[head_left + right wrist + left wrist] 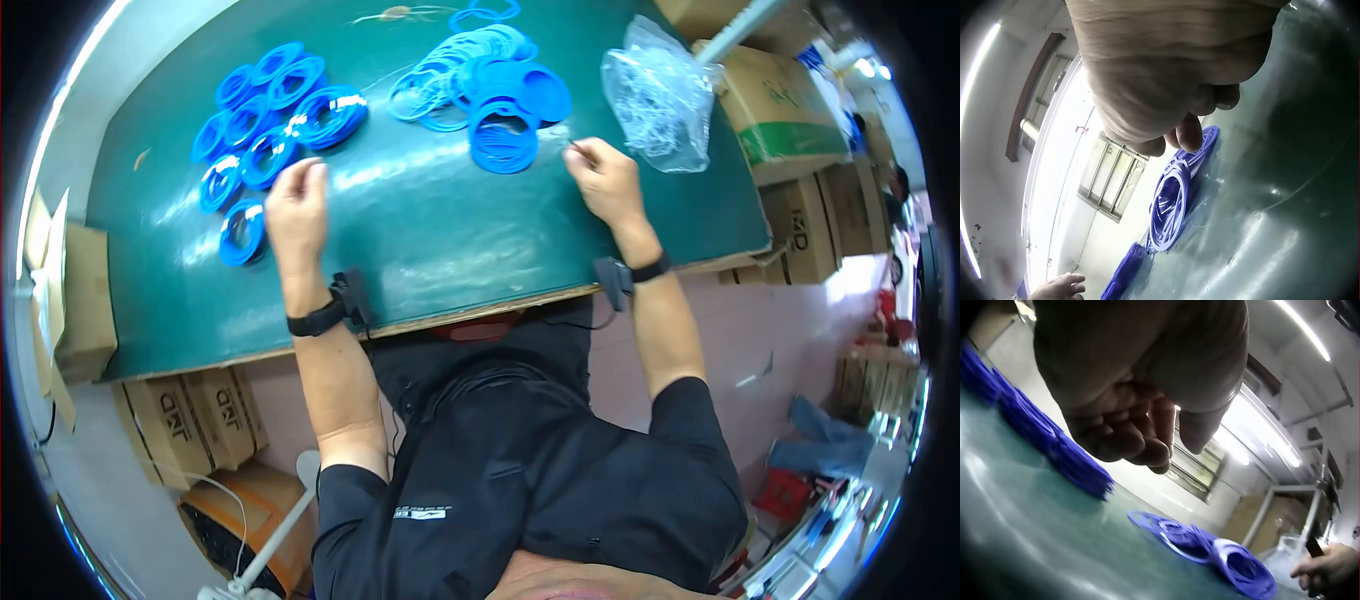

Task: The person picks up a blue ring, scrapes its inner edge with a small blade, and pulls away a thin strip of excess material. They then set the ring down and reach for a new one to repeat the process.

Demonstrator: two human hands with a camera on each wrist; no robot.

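Observation:
My left hand (297, 215) is over the table beside several coiled bundles of blue rings (352, 115). Its fingers are loosely curled, with nothing between them in the left wrist view. To the right, my right hand (608, 185) pinches a small, dark, flat strip (1314, 547) between thumb and fingers; its exact kind I cannot tell. Just left of that hand lies a pile of loose blue rings (545, 95), fanned out and overlapping. The same pile shows beyond the fingers in the right wrist view, where the strip is hidden.
A clear plastic bag (640, 75) of tangled pale material stands right of the ring pile. Cardboard boxes (775, 100) are stacked past the table's right edge, and another carton (88, 290) is at the left. Green covering spans the table (430, 245).

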